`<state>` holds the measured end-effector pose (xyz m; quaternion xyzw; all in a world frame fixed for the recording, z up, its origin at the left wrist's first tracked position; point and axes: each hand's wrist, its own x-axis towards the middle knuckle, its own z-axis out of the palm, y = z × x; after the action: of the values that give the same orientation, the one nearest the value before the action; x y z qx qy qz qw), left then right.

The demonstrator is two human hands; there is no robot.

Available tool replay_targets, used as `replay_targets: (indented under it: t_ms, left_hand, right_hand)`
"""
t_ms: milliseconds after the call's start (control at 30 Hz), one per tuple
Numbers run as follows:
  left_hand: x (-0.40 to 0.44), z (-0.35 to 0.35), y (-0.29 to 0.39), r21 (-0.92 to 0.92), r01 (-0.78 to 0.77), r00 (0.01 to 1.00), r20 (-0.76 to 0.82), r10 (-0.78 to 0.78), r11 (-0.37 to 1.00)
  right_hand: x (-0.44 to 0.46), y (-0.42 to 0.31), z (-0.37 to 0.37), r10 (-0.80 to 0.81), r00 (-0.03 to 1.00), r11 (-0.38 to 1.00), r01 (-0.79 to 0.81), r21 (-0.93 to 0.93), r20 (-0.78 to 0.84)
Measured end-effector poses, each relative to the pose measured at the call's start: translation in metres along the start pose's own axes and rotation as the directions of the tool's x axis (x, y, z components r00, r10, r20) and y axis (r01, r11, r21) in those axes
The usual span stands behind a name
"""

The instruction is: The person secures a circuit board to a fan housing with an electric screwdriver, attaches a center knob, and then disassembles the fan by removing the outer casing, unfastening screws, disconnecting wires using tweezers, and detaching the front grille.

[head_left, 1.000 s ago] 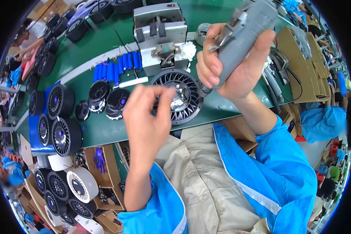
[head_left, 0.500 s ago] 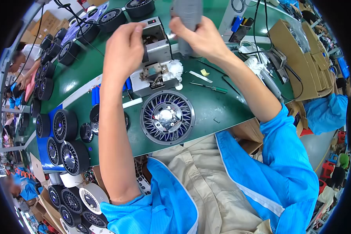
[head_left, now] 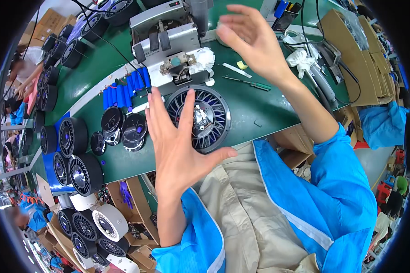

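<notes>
My left hand (head_left: pixel 180 150) is spread open over the near left part of a black spoked wheel (head_left: pixel 218 116), which lies flat on the green table with a metal part at its hub. Whether the fingertips touch the rim cannot be told. My right hand (head_left: pixel 253 41) hangs open and empty above the table, beside a grey power tool (head_left: pixel 198 16) that stands upright by the metal machine (head_left: pixel 166 41). Behind the wheel, white tissue (head_left: pixel 204 59) lies against the machine's front. A green-handled screwdriver (head_left: pixel 255 85) rests to the right.
Blue cylinders (head_left: pixel 118 95) and black round parts (head_left: pixel 134 129) lie left of the wheel. Several black wheels (head_left: pixel 85 174) stand at the table's left edge. On the right are a grey tool (head_left: pixel 321 84) with a cable and a cardboard box (head_left: pixel 346 59). Co-workers are at both sides.
The grey tool has left my right hand and stands by the machine. My left hand has come down from the machine to the wheel, its fingers now spread.
</notes>
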<state>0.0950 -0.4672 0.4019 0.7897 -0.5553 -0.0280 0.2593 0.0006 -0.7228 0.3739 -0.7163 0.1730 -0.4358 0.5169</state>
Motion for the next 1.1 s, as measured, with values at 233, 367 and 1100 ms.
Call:
replay_targets:
  t_ms: [233, 367, 1100]
  left_hand:
    - [-0.008, 0.017, -0.003, 0.058, 0.076, 0.995, 0.055, -0.079, 0.995]
    - [-0.017, 0.018, -0.001, -0.173, 0.107, 0.994, -0.001, -0.109, 0.979]
    - [-0.084, 0.055, -0.049, -0.669, 0.014, 0.904, -0.31, -0.296, 0.743]
  right_hand:
    - [-0.073, -0.019, -0.017, 0.274, 0.922, 0.957, -0.289, 0.015, 0.272]
    - [-0.102, -0.016, -0.019, 0.344, 0.866, 0.905, -0.408, 0.116, 0.364]
    - [-0.086, -0.067, -0.014, 0.226, 0.81, 0.967, -0.255, -0.022, 0.541]
